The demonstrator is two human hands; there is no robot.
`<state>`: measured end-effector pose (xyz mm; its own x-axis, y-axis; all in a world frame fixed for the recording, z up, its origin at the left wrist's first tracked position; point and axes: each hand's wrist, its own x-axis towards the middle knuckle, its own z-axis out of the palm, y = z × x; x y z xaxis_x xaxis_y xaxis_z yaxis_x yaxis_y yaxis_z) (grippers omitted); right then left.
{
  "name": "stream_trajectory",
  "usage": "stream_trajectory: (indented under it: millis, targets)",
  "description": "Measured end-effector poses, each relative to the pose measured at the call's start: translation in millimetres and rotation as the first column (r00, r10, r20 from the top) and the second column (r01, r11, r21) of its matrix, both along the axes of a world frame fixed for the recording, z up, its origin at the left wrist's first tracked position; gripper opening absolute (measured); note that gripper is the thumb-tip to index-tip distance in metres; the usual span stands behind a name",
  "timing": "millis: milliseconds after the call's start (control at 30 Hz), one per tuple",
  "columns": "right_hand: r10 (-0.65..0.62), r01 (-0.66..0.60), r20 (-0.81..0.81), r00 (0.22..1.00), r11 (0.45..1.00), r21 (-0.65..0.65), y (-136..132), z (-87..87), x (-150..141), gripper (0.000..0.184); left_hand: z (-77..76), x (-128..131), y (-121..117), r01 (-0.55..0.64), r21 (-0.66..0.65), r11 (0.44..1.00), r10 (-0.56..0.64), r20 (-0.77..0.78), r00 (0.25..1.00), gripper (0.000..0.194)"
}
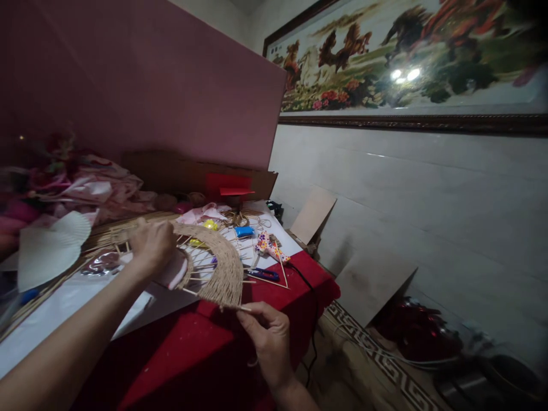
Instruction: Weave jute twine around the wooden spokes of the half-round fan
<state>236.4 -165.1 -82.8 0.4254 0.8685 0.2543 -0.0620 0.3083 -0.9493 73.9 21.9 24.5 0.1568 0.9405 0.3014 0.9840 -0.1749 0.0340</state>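
A curved band of woven jute twine (222,265), wound over thin wooden sticks, lies on the table. My left hand (152,244) rests closed on the inner part of this woven piece, over something pink and white. My right hand (268,334) is at the band's lower end, fingers pinched on the tip of a stick or strand of twine sticking out there.
A red cloth (205,348) covers the table's near corner. A patterned glue gun (270,246), blue-handled scissors (263,274), a blue object (244,231), white paper fans (49,248) and pink fabric (85,185) lie about. Cardboard pieces (314,214) lean on the white wall at right.
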Motion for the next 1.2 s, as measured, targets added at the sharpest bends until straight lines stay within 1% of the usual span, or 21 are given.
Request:
stream_trajectory:
  millis: [33, 100, 133, 167, 200, 233, 267, 300, 333, 367, 400, 467, 533, 667, 733, 867, 967, 1067, 1200]
  targets:
    - [-0.002, 0.002, -0.004, 1.000, 1.000, -0.006, 0, -2.2, 0, 0.011, 0.7, 2, -5, 0.006, 0.016, 1.000, -0.006, -0.013, 1.000, 0.039]
    - [-0.006, 0.006, -0.009, 1.000, 1.000, -0.019, 1, -6.6, -1, 0.011, -0.2, 6, -21, 0.055, 0.057, 0.997, -0.053, -0.022, 0.998, 0.032]
    - [-0.008, 0.008, -0.010, 1.000, 1.000, -0.024, 1, -8.3, -1, 0.011, -2.5, 9, -31, 0.106, 0.086, 0.991, -0.104, -0.026, 0.994, 0.031]
    - [-0.012, 0.012, -0.012, 1.000, 1.000, -0.027, 1, -9.5, -2, 0.011, -6.2, 11, -43, 0.209, 0.165, 0.964, -0.214, 0.018, 0.977, 0.031]
    - [-0.016, 0.015, -0.015, 1.000, 0.999, -0.029, 1, -10.2, -2, 0.011, -11.2, 14, -57, 0.326, 0.231, 0.917, -0.356, 0.102, 0.929, 0.029]
    - [-0.018, 0.017, -0.018, 1.000, 0.999, -0.031, 0, -10.3, -2, 0.011, -17.4, 15, -71, 0.415, 0.286, 0.864, -0.475, 0.186, 0.860, 0.026]
    - [-0.019, 0.018, -0.024, 1.000, 0.999, -0.031, -1, -10.0, -3, 0.011, -24.4, 16, -85, 0.476, 0.350, 0.807, -0.571, 0.256, 0.780, 0.024]
    - [-0.014, 0.013, -0.034, 0.999, 0.999, -0.030, -1, -9.4, -3, 0.011, -31.9, 16, -98, 0.522, 0.388, 0.759, -0.639, 0.296, 0.710, 0.022]
    - [-0.002, 0.001, -0.047, 0.999, 1.000, -0.026, -2, -8.7, -3, 0.011, -39.3, 16, -109, 0.533, 0.439, 0.723, -0.678, 0.305, 0.668, 0.020]
    - [0.011, -0.012, -0.059, 0.998, 1.000, -0.020, -2, -8.1, -4, 0.011, -46.5, 16, -119, 0.528, 0.495, 0.690, -0.705, 0.295, 0.645, 0.018]
    - [0.025, -0.026, -0.068, 0.997, 1.000, -0.014, -2, -7.8, -4, 0.011, -53.2, 16, -126, 0.551, 0.504, 0.665, -0.728, 0.273, 0.629, 0.020]
    - [0.038, -0.039, -0.077, 0.996, 0.999, -0.005, -3, -7.6, -6, 0.011, -64.4, 17, -134, 0.586, 0.503, 0.635, -0.746, 0.199, 0.636, 0.030]
    - [0.047, -0.047, -0.071, 0.996, 0.999, -0.003, -2, -7.9, -8, 0.010, -72.7, 19, -136, 0.603, 0.514, 0.611, -0.747, 0.120, 0.654, 0.036]
    - [0.079, -0.079, -0.048, 0.996, 0.997, 0.004, -3, -8.3, -10, 0.010, -80.3, 21, -137, 0.599, 0.572, 0.561, -0.736, 0.014, 0.676, 0.032]
    - [0.091, -0.090, -0.038, 0.995, 0.996, 0.019, -3, -8.3, -11, 0.010, -79.9, 21, -139, 0.594, 0.582, 0.555, -0.733, 0.004, 0.680, 0.030]
    - [0.125, -0.123, -0.026, 0.992, 0.990, 0.062, -5, -5.5, -12, 0.010, -74.0, 20, -141, 0.564, 0.613, 0.553, -0.738, 0.048, 0.673, 0.029]
    - [0.141, -0.139, -0.024, 0.990, 0.988, 0.073, -5, 0.9, -13, 0.013, -68.5, 21, -142, 0.573, 0.625, 0.531, -0.754, 0.040, 0.655, 0.025]
    - [0.174, -0.173, -0.054, 0.983, 0.985, 0.028, -3, 8.3, -11, 0.018, -65.0, 21, -142, 0.587, 0.628, 0.510, -0.766, 0.021, 0.642, 0.025]
    - [0.250, -0.260, -0.150, 0.957, 0.964, -0.051, 0, 13.5, -5, 0.024, -65.2, 19, -143, 0.598, 0.633, 0.492, -0.777, 0.009, 0.629, 0.028]
